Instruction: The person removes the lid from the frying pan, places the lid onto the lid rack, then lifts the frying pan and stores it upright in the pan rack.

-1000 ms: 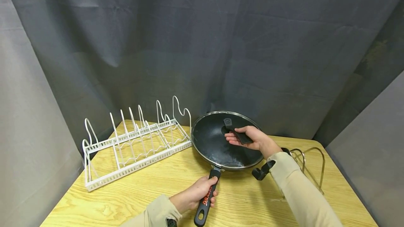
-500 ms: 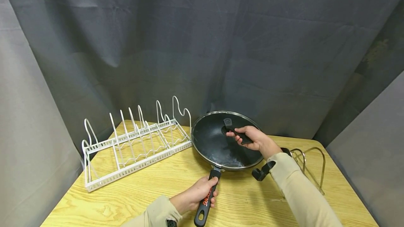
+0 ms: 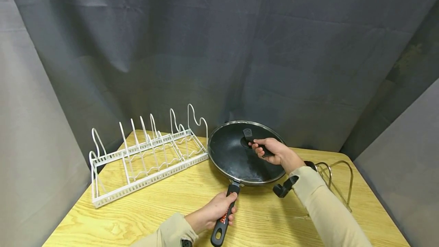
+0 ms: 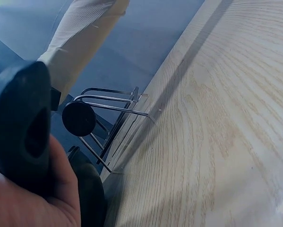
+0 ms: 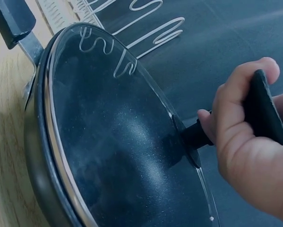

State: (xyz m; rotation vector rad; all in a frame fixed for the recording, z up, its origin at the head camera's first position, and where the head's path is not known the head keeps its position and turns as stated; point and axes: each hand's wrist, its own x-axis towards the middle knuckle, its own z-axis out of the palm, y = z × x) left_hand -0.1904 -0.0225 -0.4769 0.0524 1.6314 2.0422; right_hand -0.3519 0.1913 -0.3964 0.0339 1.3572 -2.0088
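Note:
A dark wok [image 5: 35,156] stands on the wooden table, covered by a glass lid [image 3: 233,159] with a metal rim. My left hand [image 3: 217,209] grips the wok's long black handle [image 3: 219,233], thumb along its top; the left wrist view shows the fingers round that handle close up. My right hand [image 3: 276,151] holds the lid's black handle [image 5: 261,111], its fingers curled round it, as the right wrist view also shows. The lid sits on the wok's rim.
A white wire rack [image 3: 151,174] with upright dividers stands left of the wok, close to its rim. A metal wire stand [image 4: 108,106] is at the right, partly behind my right sleeve. Dark curtains [image 3: 219,48] hang behind the wooden table [image 3: 164,216].
My right hand's fingers have curled from nearly straight under the lid handle to a grip round it. The left hand, wok and lid have stayed put.

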